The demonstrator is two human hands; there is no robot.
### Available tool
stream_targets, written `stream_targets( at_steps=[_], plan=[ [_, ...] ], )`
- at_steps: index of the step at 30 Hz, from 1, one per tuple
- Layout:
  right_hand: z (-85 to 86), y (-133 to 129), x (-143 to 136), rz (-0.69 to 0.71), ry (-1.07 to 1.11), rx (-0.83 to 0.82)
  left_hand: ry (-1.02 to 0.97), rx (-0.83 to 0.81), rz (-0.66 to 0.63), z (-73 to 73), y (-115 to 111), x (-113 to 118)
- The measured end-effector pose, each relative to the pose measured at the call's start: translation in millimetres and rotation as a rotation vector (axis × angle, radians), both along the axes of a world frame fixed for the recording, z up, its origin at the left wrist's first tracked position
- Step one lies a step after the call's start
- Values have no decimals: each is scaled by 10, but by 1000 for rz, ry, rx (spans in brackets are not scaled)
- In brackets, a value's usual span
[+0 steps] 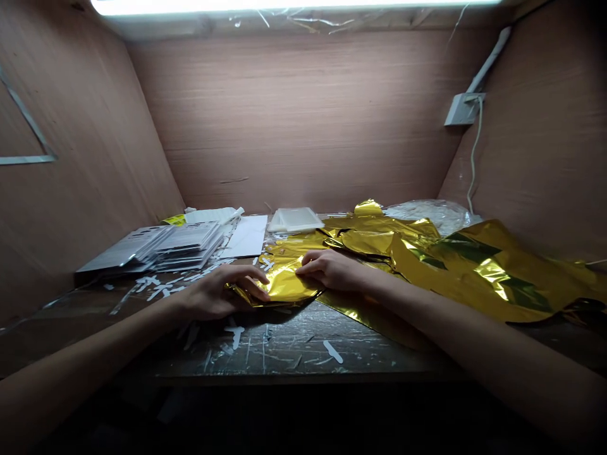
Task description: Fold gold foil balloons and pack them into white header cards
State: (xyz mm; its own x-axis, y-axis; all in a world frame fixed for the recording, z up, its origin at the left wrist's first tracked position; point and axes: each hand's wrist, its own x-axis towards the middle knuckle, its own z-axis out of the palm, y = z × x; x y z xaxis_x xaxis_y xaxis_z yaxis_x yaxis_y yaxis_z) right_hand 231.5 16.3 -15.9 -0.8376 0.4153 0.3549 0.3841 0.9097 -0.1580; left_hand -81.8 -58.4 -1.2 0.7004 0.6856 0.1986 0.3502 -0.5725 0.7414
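A shiny gold foil piece [287,278] lies between my two hands near the middle of the worktop. My left hand [225,292] grips its left edge, thumb and fingers closed around the foil. On the right side, my right hand [329,270] pinches the same foil with its fingertips pressed together. More gold foil sheets [450,265] spread out to the right, partly under my right forearm. What lies beneath the foil in my hands is hidden.
Stacks of printed cards [187,243] stand at the left, beside a white sheet [246,236]. Clear plastic pieces [294,219] lie at the back. White scraps [237,335] litter the worktop [289,354]. A clear bag [434,213] sits back right, below a cable [475,151].
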Motion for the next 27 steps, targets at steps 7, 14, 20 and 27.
stream_targets(
  at_steps=[7, 14, 20, 27],
  plan=[
    [48, 37, 25, -3, -67, -51, -59, -255, -57, 284, 545, 198],
    [30, 62, 9, -23, -16, -17, 50, -401, 21, 362, 977, 743],
    [48, 73, 56, -78, 7, -48, 195, -469, 109, 225, 935, 906],
    [113, 3, 106, -103, -28, -70, 119, -474, -20, 295, 799, 717]
  ],
)
